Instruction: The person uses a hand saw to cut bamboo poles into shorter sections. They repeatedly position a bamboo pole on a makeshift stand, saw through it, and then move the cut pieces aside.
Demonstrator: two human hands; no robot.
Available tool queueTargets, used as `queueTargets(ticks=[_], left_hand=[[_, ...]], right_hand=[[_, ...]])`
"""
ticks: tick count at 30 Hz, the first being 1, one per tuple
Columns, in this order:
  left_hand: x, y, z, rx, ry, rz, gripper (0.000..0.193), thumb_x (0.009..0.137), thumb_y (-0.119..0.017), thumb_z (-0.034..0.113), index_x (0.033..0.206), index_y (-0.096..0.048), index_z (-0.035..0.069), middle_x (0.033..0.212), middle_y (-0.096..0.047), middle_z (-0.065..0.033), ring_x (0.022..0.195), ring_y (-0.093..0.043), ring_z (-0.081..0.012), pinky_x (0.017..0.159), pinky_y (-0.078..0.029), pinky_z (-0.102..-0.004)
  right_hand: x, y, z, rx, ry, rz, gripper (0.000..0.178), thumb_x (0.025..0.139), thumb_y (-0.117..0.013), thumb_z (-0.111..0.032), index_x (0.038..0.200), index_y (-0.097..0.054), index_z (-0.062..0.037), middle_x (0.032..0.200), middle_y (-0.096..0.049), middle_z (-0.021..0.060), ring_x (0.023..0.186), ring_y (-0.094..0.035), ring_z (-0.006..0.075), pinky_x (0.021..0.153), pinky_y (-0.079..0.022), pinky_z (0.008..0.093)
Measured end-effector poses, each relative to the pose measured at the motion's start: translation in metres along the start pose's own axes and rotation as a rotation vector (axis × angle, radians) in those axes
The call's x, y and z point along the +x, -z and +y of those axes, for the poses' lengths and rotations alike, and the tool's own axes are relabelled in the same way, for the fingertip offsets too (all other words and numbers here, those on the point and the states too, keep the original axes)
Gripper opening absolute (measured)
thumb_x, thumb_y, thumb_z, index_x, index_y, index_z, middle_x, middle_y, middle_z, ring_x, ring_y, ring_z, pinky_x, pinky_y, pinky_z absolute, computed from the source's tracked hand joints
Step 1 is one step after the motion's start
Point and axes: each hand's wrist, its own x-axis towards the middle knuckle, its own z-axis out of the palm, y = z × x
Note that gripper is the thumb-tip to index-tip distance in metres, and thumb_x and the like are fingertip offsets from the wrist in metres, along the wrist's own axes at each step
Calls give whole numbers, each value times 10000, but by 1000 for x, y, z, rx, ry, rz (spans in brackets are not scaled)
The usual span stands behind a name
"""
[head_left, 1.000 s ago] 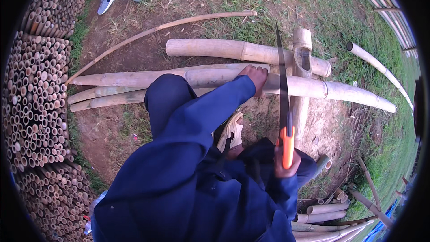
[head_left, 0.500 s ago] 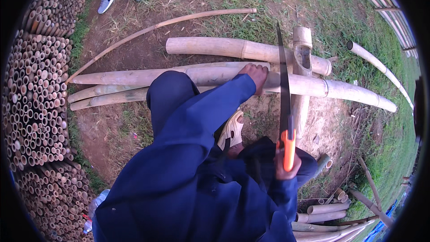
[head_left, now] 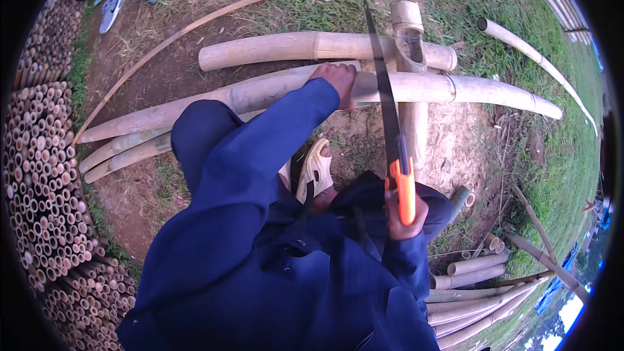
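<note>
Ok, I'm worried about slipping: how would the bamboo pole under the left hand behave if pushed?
The bamboo pole would probably stay stiff, being thick and ringed by a node. Its rounded shape, lying across another bamboo piece, may let it roll, though the left hand should steady it. Its smooth-looking surface could also slide a little.

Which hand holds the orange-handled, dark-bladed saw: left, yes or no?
No, the right hand grips the saw by its handle.

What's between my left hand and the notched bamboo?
In the head view, the saw blade shows across a stretch of the bamboo pole between your left hand and the notched bamboo.
</note>
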Motion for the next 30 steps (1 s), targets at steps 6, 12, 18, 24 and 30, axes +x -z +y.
queueTargets(ticks=[6, 12, 18, 24, 30], left_hand=[[4, -6, 13, 35, 29, -22, 719, 674, -875, 466, 1143, -598, -5, 1081, -720, -205, 1003, -725, -369, 918, -564, -444], [7, 10, 12, 43, 31, -61, 734, 686, -847, 474, 1177, -596, -11, 1106, -718, -208, 1010, -731, -354, 928, -564, -431], [7, 6, 11, 16, 46, -34, 677, 656, -892, 387, 1146, -600, 22, 1091, -715, -192, 1019, -712, -370, 925, -555, -464], [16, 6, 20, -51, 90, -52, 758, 646, -917, 456, 1195, -587, 51, 1114, -722, -175, 1070, -704, -359, 966, -540, -467], [16, -1, 18, -7, 94, 3, 777, 584, -931, 407, 1170, -573, 44, 1157, -699, -186, 1080, -684, -394, 964, -533, -505]], right_hand=[[-69, 44, -31, -134, -7, -25, 268, 927, -703, -80, 1151, -706, 67, 826, -734, 126, 736, -721, 174, 683, -552, 316], [49, -28, -11, 67, -17, 41, 107, 913, -705, -67, 930, -666, 32, 642, -586, 111, 571, -569, 162, 561, -470, 345], [-116, 20, 7, -134, 15, 61, 239, 934, -687, -69, 1154, -722, 16, 782, -739, 112, 741, -756, 222, 683, -573, 317], [65, -22, -11, 48, 148, 62, 170, 903, -734, -122, 880, -658, 28, 671, -619, 171, 570, -590, 271, 579, -474, 409], [-62, 20, -6, 70, -18, -38, 205, 929, -695, -166, 1103, -718, -60, 880, -729, 192, 841, -725, 394, 747, -576, 433]])
